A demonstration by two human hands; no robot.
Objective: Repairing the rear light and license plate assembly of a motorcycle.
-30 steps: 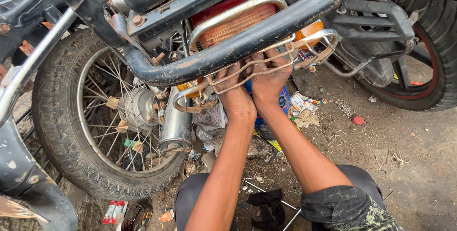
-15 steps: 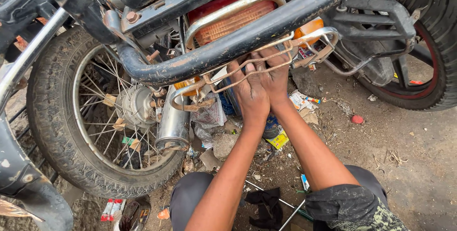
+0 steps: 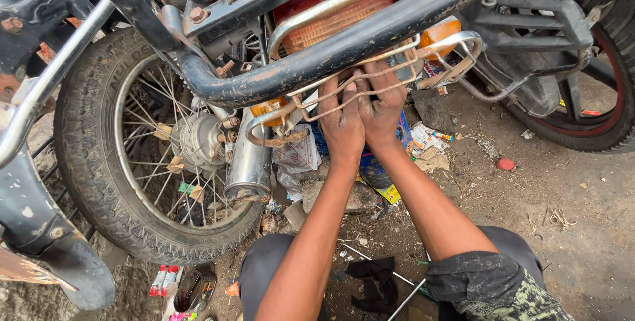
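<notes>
I look down at the rear of a motorcycle. My left hand and my right hand are side by side, fingers reaching up under the black rear grab rail, beneath the red tail light. Both hands press against a thin chrome wire guard that runs below the light; their fingertips are hidden behind the rail. An orange indicator sits just right of my right hand, another orange indicator to the left.
The spoked rear wheel and chrome exhaust end stand at left. Another bike's wheel is at upper right. Litter, a black rag and thin metal rods lie on the dirt ground by my knees.
Both hands have stayed at the wire guard under the tail light, shifting slightly right and closer together. The camera has moved a little.
</notes>
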